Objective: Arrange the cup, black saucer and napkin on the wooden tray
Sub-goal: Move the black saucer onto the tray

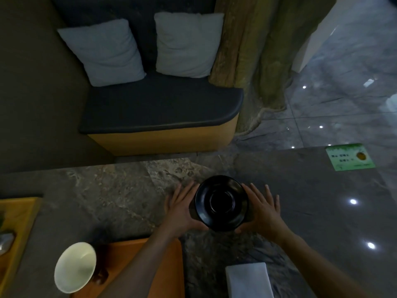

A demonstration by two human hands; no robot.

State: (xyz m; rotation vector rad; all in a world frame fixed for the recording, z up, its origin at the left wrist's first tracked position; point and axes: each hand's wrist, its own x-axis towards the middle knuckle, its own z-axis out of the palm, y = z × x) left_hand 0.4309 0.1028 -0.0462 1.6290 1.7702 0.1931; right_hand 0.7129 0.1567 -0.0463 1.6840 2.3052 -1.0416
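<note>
On the counter (107,201), left hand (180,209) and right hand (264,211) press the saucer (222,203) between them, each grip flat-fingered, thumbs at its near rim.

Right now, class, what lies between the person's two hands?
The saucer lies between the left hand and right hand, whose straight fingers flank its rim; the head view shows it.

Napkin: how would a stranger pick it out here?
Start at the grey marble table. Near its front edge, right of the wooden tray and nearer you than the black saucer, lies the napkin. It is the only flat white rectangle; the white cup is round.
</note>
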